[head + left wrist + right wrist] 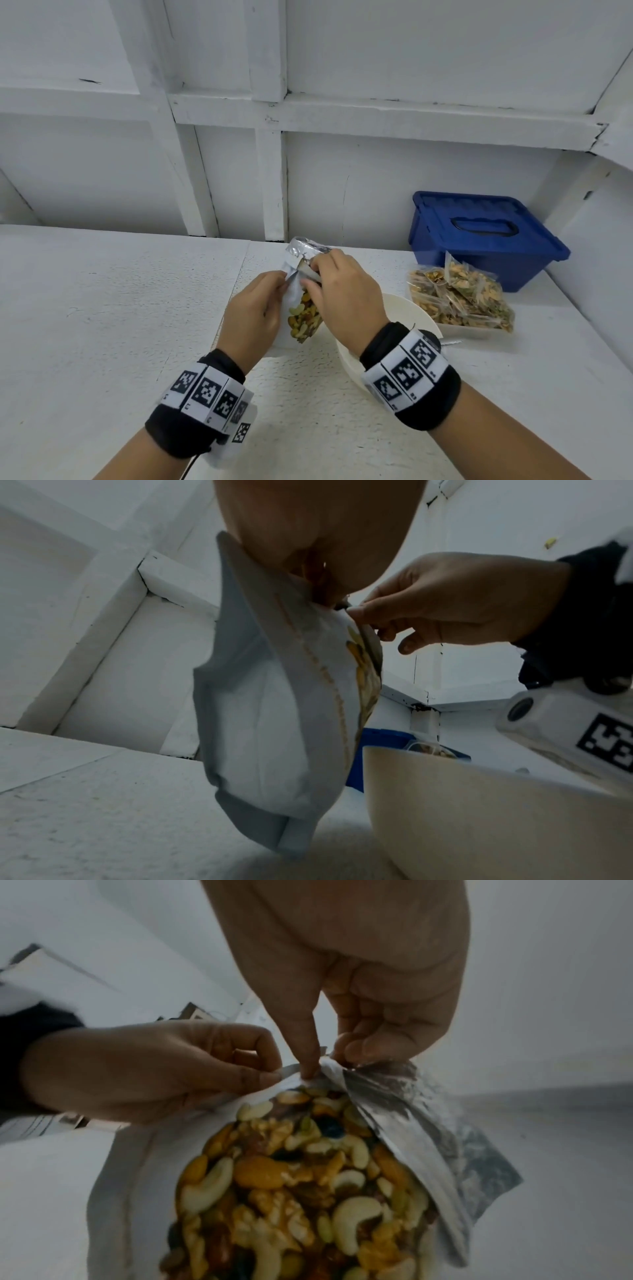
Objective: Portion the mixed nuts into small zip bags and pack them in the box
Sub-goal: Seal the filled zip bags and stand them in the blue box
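Your left hand (251, 310) and right hand (346, 294) both have fingers (263, 1079) pinched on the top edge of the nut pouch (303, 308), which hangs just left of the bowl (414, 311), off the counter (102, 308). Expect the pouch to be soft, crinkly foil with a clear window, bottom-heavy with loose nuts, so it will likely sag and spill if tipped. Grip near the seam. The bowl looks smooth and rigid; the filled bags (459, 298) sit right of it, before the blue box (479, 233).
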A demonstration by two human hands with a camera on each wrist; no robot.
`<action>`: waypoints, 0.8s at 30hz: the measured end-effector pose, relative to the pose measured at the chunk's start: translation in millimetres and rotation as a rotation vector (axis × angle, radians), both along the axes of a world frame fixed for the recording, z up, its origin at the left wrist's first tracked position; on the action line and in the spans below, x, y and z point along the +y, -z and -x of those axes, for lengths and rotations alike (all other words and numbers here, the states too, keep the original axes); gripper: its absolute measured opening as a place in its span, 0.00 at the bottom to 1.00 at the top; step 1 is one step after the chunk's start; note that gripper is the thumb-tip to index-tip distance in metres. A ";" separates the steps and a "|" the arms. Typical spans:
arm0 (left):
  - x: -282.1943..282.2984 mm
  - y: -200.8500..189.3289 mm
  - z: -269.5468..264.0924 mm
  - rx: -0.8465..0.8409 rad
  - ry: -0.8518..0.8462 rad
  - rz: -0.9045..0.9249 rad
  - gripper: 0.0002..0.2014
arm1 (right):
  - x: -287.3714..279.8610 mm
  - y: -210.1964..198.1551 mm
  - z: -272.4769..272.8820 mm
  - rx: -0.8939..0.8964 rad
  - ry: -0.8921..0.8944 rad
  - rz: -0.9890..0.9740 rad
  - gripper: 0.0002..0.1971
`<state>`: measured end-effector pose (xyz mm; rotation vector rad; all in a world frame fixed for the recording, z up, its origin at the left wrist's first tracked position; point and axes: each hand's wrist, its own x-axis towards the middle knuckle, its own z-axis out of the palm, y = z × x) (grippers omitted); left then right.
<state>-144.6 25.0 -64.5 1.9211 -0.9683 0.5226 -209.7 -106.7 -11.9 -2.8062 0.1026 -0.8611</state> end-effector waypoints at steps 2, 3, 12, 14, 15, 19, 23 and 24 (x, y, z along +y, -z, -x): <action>-1.5 3.3 0.6 -0.007 0.003 -0.021 0.09 | -2.6 -0.7 -4.1 0.089 0.020 -0.094 0.11; -1.9 4.9 1.5 -0.013 0.002 -0.025 0.09 | -3.7 -0.7 -4.4 0.133 0.010 -0.119 0.11; 13.0 3.3 -9.2 -0.267 -0.016 -0.142 0.04 | -21.1 -36.3 -9.9 0.260 -0.248 -0.498 0.11; 19.0 4.0 -12.0 -0.289 -0.018 -0.173 0.04 | -25.5 -43.3 -10.9 0.268 -0.276 -0.598 0.10; 21.7 4.1 -12.6 -0.299 -0.016 -0.191 0.04 | -28.2 -45.1 -11.4 0.258 -0.266 -0.640 0.10; 28.9 -0.4 -13.2 -0.322 0.000 -0.224 0.06 | -39.5 -50.4 -16.2 0.146 -0.181 -0.890 0.10; 30.7 -6.9 -14.4 -0.193 0.003 -0.137 0.06 | -33.7 -49.6 -13.3 0.077 -0.168 -0.881 0.10; 31.1 -9.8 -14.9 -0.123 0.006 -0.088 0.07 | -31.9 -50.5 -9.9 0.064 -0.178 -0.847 0.10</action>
